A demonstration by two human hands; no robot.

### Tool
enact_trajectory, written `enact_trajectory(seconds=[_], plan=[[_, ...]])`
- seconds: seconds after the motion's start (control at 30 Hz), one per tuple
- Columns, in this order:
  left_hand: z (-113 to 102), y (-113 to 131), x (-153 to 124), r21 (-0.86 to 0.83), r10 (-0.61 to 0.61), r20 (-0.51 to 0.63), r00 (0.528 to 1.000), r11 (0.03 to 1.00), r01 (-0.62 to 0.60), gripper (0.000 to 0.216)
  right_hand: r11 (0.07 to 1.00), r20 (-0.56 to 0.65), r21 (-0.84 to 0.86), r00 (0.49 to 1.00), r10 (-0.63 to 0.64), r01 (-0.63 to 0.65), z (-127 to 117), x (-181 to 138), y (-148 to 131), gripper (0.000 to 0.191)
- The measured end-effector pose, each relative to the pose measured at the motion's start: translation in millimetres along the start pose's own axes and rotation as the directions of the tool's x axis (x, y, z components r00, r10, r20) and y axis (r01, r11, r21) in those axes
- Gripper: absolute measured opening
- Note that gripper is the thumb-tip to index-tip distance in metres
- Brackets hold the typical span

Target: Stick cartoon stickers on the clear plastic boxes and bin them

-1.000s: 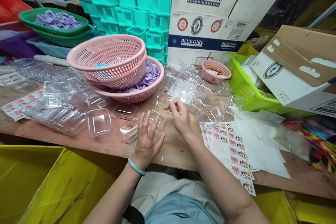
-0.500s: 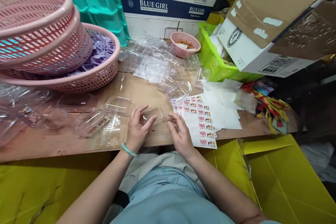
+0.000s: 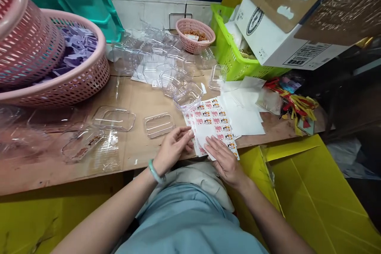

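My right hand (image 3: 224, 161) lies with fingers stretched out on a sheet of stickers (image 3: 226, 129) printed with cartoon cats and pink writing. Part of that sheet, near the fingertips, is bare white. At the sheet's left edge is my left hand (image 3: 175, 147), a green bangle (image 3: 156, 171) on its wrist. Its fingers are curled and the thumb presses toward the index finger; whatever may be between them is too small to make out. Just beyond the left hand, a clear plastic piece (image 3: 158, 124) rests on the cardboard. Another clear plastic tray (image 3: 114, 118) lies farther left.
Several clear plastic containers (image 3: 178, 63) are heaped at the back. A small pink basket (image 3: 195, 24) and a lime green basket (image 3: 235, 57) stand behind them. At left is a large pink basket (image 3: 102, 65) of purple pieces. White sheets (image 3: 247, 117) lie to the right.
Both hands have left the clear plastic piece, which now lies on the cardboard. They have moved right to the sticker sheet, the right hand flattening onto it. The view has shifted too.
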State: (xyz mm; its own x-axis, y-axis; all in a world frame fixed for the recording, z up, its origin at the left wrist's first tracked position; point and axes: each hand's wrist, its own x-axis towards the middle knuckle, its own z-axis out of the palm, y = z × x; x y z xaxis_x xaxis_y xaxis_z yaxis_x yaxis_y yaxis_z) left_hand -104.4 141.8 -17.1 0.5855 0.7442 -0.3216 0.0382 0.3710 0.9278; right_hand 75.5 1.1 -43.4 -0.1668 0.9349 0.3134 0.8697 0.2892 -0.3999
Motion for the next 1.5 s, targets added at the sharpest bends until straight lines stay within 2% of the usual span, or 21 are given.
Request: enact_trajectory(seconds=[0.07,0.17,0.2,0.27,0.33,0.4,0.5,0.63,0.73,0.83,0.9,1.1,1.23,1.33,1.4,1.5], plan=[[6.1,-1.2,14.3,-0.089,-0.081,0.036,0.996,0.992,0.084,0.054,0.998,-0.011,0.043,0.999,-0.036,0.037,-3.4,1.7,-3.9,0.056],[7.0,-2.9,27.0,-0.132,-0.099,0.034,0.994,0.986,0.103,0.044,0.990,0.039,0.126,0.997,-0.071,0.065,-4.4,9.8,-9.1,0.053],[6.9,-3.4,28.7,-0.143,-0.095,0.015,0.995,0.985,0.096,0.040,0.986,0.039,0.164,0.998,-0.047,0.040,-3.4,15.0,-9.8,0.054],[7.7,-4.3,29.6,-0.154,-0.083,-0.017,0.996,0.985,0.079,0.037,0.973,-0.042,0.223,0.996,0.072,-0.061,0.3,29.6,-8.5,0.053],[9.9,-5.4,29.2,-0.163,-0.066,0.008,0.998,0.984,0.066,0.035,0.957,-0.152,0.252,0.971,0.186,-0.144,5.6,47.5,-3.3,0.046],[12.0,-6.7,29.2,-0.147,-0.031,0.044,0.999,0.988,0.037,0.032,0.949,-0.201,0.270,0.955,0.218,-0.160,11.3,63.8,4.7,0.044],[13.3,-7.9,30.9,-0.075,0.041,0.054,0.998,0.997,-0.037,0.028,0.931,-0.196,0.332,0.954,0.227,-0.153,18.5,77.2,15.7,0.038],[14.4,-7.1,34.6,-0.002,0.104,0.060,0.993,0.995,-0.104,0.029,0.890,-0.243,0.416,0.921,0.305,-0.185,24.8,77.7,20.3,0.029],[16.3,-6.5,37.2,0.010,0.105,0.053,0.993,0.994,-0.105,0.027,0.840,-0.255,0.498,0.890,0.378,-0.214,27.0,76.4,20.6,0.024],[16.8,-6.6,39.6,0.006,0.080,0.100,0.992,0.997,-0.081,0.028,0.802,-0.244,0.550,0.874,0.419,-0.231,27.0,77.9,22.8,0.020],[16.0,-6.7,40.9,0.012,0.071,0.130,0.989,0.997,-0.073,0.026,0.821,-0.254,0.527,0.881,0.400,-0.221,26.3,79.5,25.8,0.018],[14.7,-6.8,41.0,-0.016,0.028,0.125,0.992,1.000,-0.026,0.024,0.932,-0.248,0.347,0.947,0.203,-0.109,24.2,81.4,36.5,0.023],[18.2,-6.9,41.0,-0.008,0.040,0.086,0.995,0.999,-0.039,0.026,0.938,-0.259,0.328,0.944,0.203,-0.112,24.3,81.2,34.5,0.024],[22.0,-8.0,43.0,0.044,0.062,0.040,0.997,0.997,-0.063,0.028,0.902,-0.277,0.395,0.914,0.297,-0.174,25.3,82.0,29.0,0.023],[24.0,-9.1,44.7,0.084,0.075,0.000,0.997,0.994,-0.075,0.028,0.846,-0.278,0.481,0.876,0.394,-0.228,26.0,83.7,27.0,0.019],[25.1,-10.2,46.8,0.133,0.088,-0.039,0.995,0.988,-0.082,0.026,0.663,-0.225,0.672,0.762,0.607,-0.330,25.3,87.3,28.8,0.018]])
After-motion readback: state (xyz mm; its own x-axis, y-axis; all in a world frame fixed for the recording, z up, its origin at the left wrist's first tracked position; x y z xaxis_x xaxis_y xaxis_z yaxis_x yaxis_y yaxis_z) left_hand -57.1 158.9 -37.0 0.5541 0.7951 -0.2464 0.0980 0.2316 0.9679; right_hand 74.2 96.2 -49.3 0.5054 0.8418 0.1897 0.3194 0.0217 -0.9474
